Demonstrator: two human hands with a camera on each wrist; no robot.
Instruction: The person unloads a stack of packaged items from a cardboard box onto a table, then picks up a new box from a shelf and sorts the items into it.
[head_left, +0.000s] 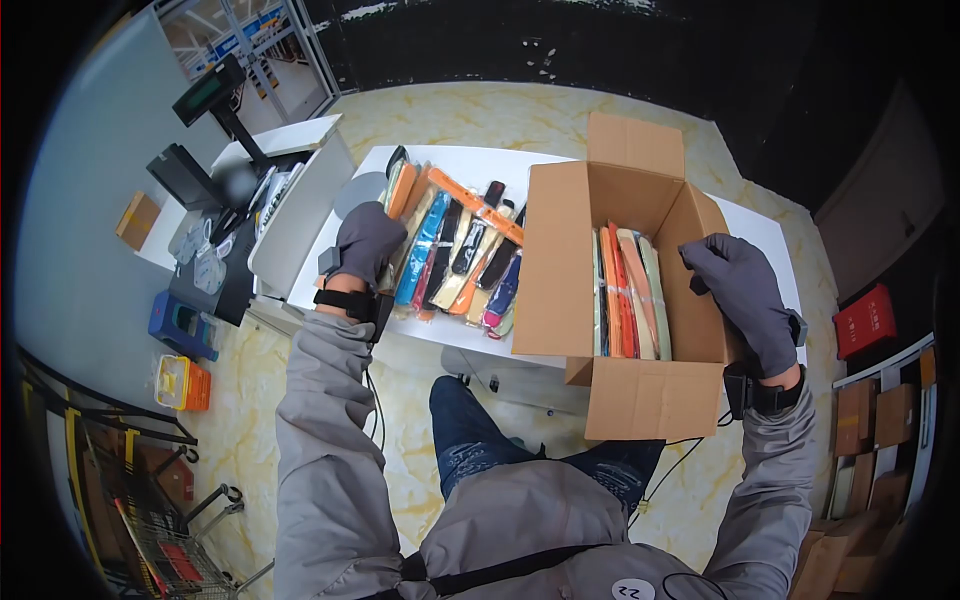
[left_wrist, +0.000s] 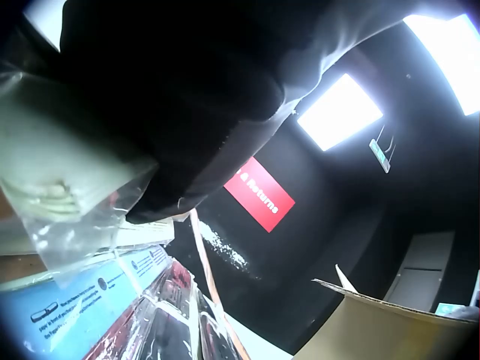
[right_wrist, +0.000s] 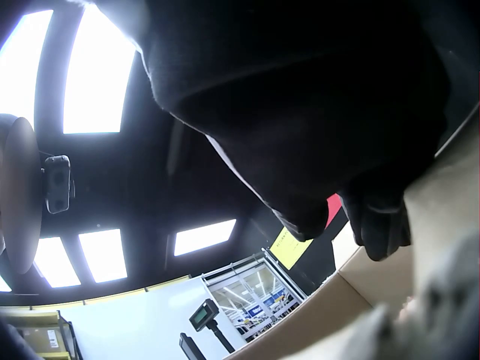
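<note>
My gloved left hand [head_left: 370, 243] is at the left end of a pile of slim plastic-sleeved packets [head_left: 465, 240], fingers curled. In the left wrist view a pale packet in clear film [left_wrist: 60, 180] comes up against the glove, gripped by fingers that are partly hidden. Below it lies a blue printed packet [left_wrist: 90, 300]. An opened cardboard box [head_left: 555, 260] stands to the right, with several packets [head_left: 630, 290] upright in a row inside. My gloved right hand [head_left: 738, 290] is over the box's right wall, fingers loosely bent, with nothing seen between them.
Both the box and pile sit on a white table [head_left: 775, 265]. Left of it is a counter [head_left: 310, 170] with a customer display [head_left: 208, 90]. A shopping cart [head_left: 160, 530] stands at lower left, shelves of cartons [head_left: 860, 420] at right.
</note>
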